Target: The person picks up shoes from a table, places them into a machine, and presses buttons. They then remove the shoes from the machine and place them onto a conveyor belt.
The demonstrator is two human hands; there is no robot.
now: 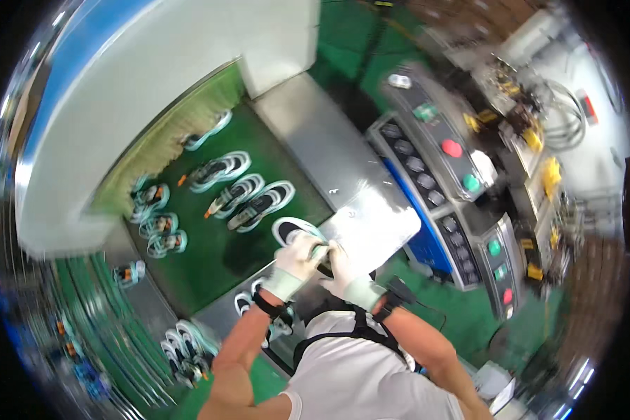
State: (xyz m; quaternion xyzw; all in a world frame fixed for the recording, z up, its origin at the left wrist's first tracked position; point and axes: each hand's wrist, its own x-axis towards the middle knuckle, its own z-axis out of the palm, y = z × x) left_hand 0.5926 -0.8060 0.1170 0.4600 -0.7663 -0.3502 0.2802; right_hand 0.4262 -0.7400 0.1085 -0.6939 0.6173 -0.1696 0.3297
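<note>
A white-soled sneaker (287, 225) is held in front of me, over the near edge of the green conveyor belt (248, 255). My left hand (299, 260), in a white glove, is closed on the sneaker, which it partly hides. My right hand (344, 269), gloved too, is close beside it with its fingers bent together at the sneaker's near end. What the right fingertips pinch is too small and blurred to make out. More dark sneakers with pale soles and orange tabs lie on the belt, among them a pair (262, 206) just beyond my hands.
A white machine housing (154, 70) with a yellowish curtain (161, 140) spans the belt's far end. Metal ledges (315, 133) border the belt. Control panels (441, 140) with coloured buttons stand to the right. Sneakers (182, 346) sit by a roller conveyor (105, 315) at left.
</note>
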